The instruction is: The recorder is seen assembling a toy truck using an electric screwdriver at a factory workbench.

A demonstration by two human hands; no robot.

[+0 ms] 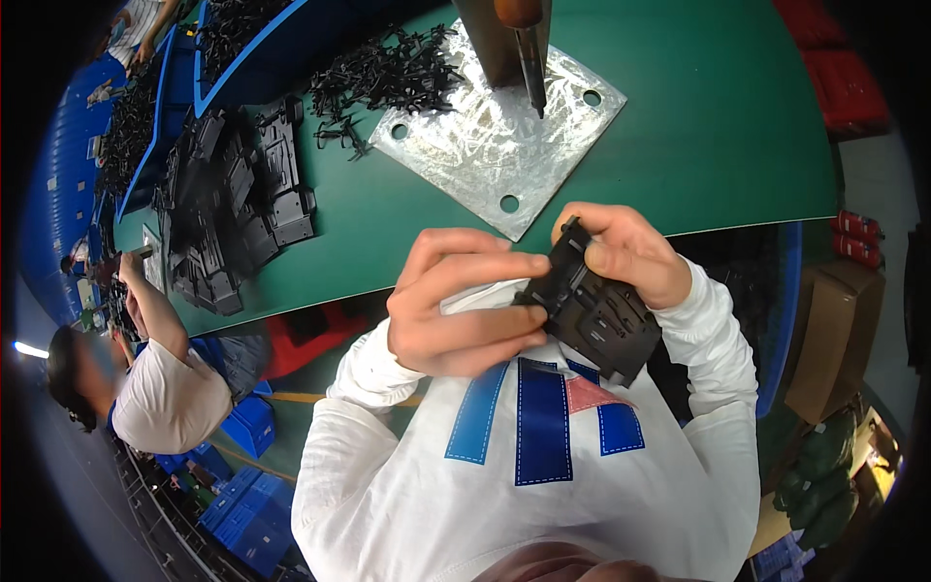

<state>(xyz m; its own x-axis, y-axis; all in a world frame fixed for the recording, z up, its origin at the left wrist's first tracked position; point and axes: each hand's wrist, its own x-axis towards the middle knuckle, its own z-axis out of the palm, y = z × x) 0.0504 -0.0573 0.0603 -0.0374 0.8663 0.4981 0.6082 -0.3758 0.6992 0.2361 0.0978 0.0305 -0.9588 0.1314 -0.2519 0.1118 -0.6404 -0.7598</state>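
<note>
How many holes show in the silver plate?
3: left hole, right hole and near hole, each by a corner of the plate. Another may be hidden behind the post.

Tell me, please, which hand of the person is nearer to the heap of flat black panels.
Left. The left hand is to the right of the flat black panels, apart from them; the right hand is farther right, gripping the black part.

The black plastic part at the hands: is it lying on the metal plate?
No, the right hand grips the black plastic part in front of the white shirt, apart from the metal plate.
</note>
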